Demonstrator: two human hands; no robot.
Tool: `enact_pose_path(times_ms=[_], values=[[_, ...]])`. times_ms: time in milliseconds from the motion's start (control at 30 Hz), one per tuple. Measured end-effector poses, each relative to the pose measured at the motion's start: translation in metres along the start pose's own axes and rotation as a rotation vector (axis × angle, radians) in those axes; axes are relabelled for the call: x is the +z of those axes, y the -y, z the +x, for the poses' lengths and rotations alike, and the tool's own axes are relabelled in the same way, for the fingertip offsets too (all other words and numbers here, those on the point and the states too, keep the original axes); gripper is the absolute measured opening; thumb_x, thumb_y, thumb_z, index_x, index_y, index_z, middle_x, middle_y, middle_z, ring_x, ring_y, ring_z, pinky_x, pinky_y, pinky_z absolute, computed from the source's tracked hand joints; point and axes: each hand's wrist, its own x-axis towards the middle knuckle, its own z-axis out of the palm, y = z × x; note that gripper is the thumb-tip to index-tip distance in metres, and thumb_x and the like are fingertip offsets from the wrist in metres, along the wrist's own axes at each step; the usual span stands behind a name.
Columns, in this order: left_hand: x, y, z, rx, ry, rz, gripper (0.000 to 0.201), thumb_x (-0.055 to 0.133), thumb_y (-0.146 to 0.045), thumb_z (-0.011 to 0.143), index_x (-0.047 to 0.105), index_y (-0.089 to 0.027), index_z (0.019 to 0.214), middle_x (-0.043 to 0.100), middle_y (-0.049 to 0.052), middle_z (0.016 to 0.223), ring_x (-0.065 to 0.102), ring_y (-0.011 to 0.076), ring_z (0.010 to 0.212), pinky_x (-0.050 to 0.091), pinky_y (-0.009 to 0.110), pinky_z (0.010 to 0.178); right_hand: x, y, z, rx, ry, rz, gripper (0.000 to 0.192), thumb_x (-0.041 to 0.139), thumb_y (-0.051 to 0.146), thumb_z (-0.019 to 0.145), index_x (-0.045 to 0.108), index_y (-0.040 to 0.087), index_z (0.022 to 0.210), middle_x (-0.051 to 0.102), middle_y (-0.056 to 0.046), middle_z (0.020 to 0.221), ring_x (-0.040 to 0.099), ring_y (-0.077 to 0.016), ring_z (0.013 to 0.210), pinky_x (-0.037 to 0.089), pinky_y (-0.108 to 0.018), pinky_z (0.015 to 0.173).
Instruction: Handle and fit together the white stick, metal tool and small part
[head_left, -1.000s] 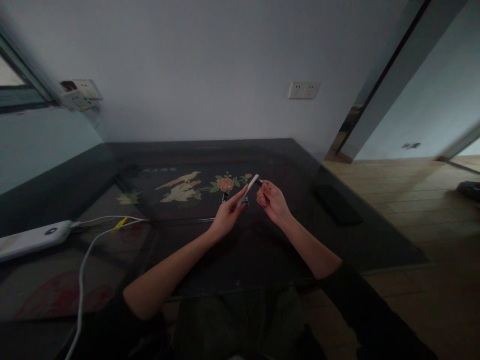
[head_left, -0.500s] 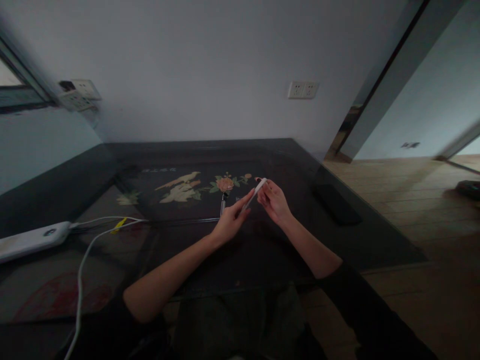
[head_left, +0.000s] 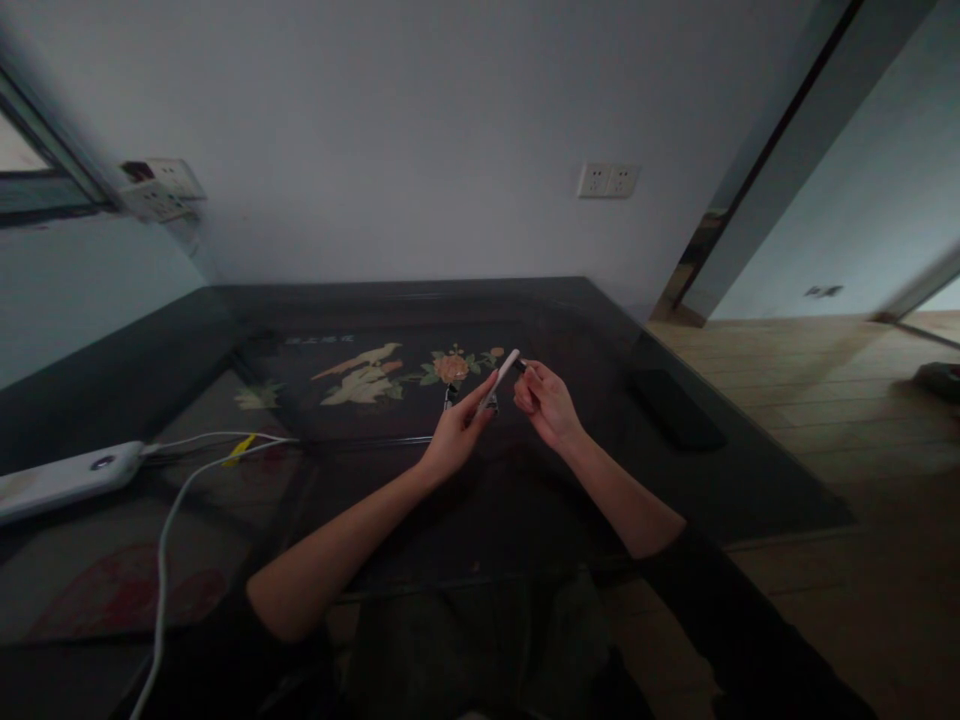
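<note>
My left hand (head_left: pixel 452 440) is closed on a thin, flat, pale object (head_left: pixel 504 371) seen nearly edge-on and tilted up to the right; its kind cannot be made out. My right hand (head_left: pixel 551 407) pinches a small dark piece (head_left: pixel 520 365), whose visible end lies at or very near the upper part of the pale object. Most of that piece is hidden by my fingers. Beyond my left hand, a small black and silver thing (head_left: pixel 451 394) is on the table, partly covered by the hand.
The dark glossy table (head_left: pixel 525 520) bears a bird-and-flower picture (head_left: pixel 360 375). A flat black object (head_left: pixel 675 408) lies at the right. At the left are a white power strip (head_left: pixel 75 480) and a white cable (head_left: pixel 163 560) with a yellow tag (head_left: pixel 240 449). A wall (head_left: pixel 390 140) stands behind.
The pale object's upper end has shifted slightly left, away from my right fingers. The dark piece in my right hand now shows between the fingers and the pale object.
</note>
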Motion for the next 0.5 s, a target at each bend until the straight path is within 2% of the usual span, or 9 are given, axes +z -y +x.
enact_pose_path(times_ms=[100, 233, 367, 500], values=[[0.004, -0.003, -0.003, -0.01, 0.02, -0.01, 0.058, 0.053, -0.024, 0.092, 0.041, -0.02, 0.149, 0.071, 0.009, 0.11, 0.059, 0.0149, 0.077, 0.049, 0.025, 0.072, 0.0, -0.001, 0.0, -0.018, -0.03, -0.007, 0.035, 0.077, 0.047, 0.074, 0.059, 0.021, 0.09, 0.044, 0.011, 0.044, 0.03, -0.0062, 0.04, 0.022, -0.025, 0.044], [0.01, -0.008, -0.007, -0.05, 0.058, -0.024, 0.06, 0.052, -0.023, 0.092, 0.038, -0.018, 0.151, 0.07, 0.005, 0.092, 0.047, 0.0097, 0.06, 0.042, 0.022, 0.06, 0.0, -0.001, 0.001, -0.026, -0.059, 0.004, 0.036, 0.079, 0.045, 0.073, 0.06, 0.022, 0.092, 0.044, 0.011, 0.045, 0.031, -0.0063, 0.041, 0.023, -0.024, 0.044], [0.012, -0.011, -0.009, -0.057, 0.094, -0.056, 0.062, 0.051, -0.024, 0.092, 0.035, -0.017, 0.152, 0.064, 0.001, 0.077, 0.039, 0.008, 0.054, 0.036, 0.019, 0.054, 0.0, 0.0, 0.001, -0.015, -0.091, 0.033, 0.038, 0.08, 0.044, 0.071, 0.063, 0.021, 0.094, 0.043, 0.01, 0.047, 0.031, -0.0064, 0.043, 0.021, -0.025, 0.044], [0.01, -0.009, -0.007, -0.052, 0.092, -0.057, 0.061, 0.051, -0.026, 0.092, 0.038, -0.017, 0.151, 0.061, 0.0, 0.072, 0.036, 0.0088, 0.054, 0.033, 0.019, 0.053, 0.0, 0.0, 0.001, -0.017, -0.072, 0.008, 0.037, 0.078, 0.047, 0.073, 0.063, 0.021, 0.094, 0.042, 0.01, 0.047, 0.032, -0.0073, 0.044, 0.022, -0.026, 0.045]])
